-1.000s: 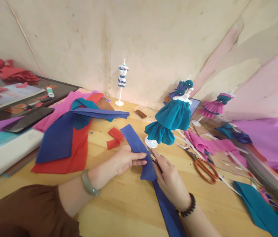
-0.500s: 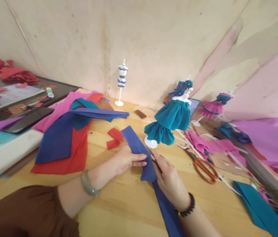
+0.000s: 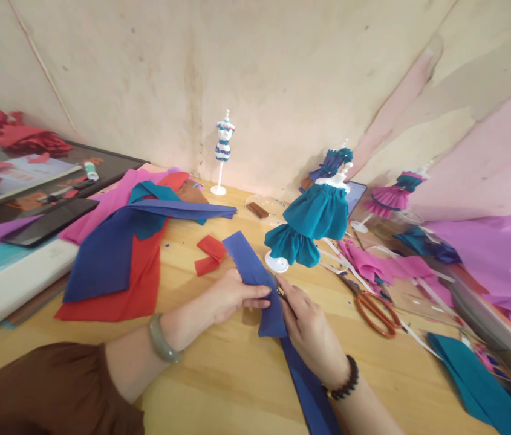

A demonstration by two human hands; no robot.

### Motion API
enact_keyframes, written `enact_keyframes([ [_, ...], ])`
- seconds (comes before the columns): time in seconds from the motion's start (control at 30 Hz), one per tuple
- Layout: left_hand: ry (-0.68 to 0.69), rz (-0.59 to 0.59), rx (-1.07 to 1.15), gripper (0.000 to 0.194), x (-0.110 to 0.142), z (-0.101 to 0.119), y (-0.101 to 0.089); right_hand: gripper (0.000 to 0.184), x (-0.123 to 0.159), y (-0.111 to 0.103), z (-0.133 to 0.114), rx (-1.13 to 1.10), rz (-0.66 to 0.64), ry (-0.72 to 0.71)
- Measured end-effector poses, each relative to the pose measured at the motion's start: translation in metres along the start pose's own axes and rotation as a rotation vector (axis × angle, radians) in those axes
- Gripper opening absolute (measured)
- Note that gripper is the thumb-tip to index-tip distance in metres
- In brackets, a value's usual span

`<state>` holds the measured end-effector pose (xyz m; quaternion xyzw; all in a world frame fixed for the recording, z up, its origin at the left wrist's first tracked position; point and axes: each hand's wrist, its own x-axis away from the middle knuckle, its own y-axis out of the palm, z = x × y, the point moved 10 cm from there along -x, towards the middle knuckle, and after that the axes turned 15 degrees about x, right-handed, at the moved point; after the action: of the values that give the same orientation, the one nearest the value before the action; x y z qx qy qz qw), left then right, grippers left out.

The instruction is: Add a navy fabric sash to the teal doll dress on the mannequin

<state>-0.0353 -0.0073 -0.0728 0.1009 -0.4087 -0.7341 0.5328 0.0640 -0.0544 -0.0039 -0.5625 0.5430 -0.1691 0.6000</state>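
Observation:
A folded blue fabric strip (image 3: 248,260) runs slantwise over the table, its near length trailing below my right wrist. My left hand (image 3: 237,296) pinches the strip between thumb and fingers near its middle. Closed around a small pair of thread snips (image 3: 281,291), mostly hidden by the fingers, my right hand (image 3: 307,320) is at the strip's right edge. A small red fabric piece (image 3: 210,254) lies left of the strip's far end. Just beyond my right hand stands a mini dress form in a teal ruffled dress (image 3: 316,211).
Orange-handled scissors (image 3: 377,313) lie to the right, near pink fabric (image 3: 386,266) and a folded teal piece (image 3: 477,374). Blue and red cloth (image 3: 101,260) is heaped at left beside a long white case (image 3: 23,290). Another small dress form (image 3: 223,145) stands by the wall.
The strip's far end has shifted slightly right. Both hands stay almost in place, with the snips still at the strip's edge.

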Motion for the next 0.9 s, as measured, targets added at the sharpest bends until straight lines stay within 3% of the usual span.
enact_keyframes([
  [0.9, -0.035, -0.042, -0.045, 0.021, 0.0022, -0.0061, 0.0054, 0.045, 0.0003, 0.0005, -0.0006, 0.069, -0.014, -0.031],
])
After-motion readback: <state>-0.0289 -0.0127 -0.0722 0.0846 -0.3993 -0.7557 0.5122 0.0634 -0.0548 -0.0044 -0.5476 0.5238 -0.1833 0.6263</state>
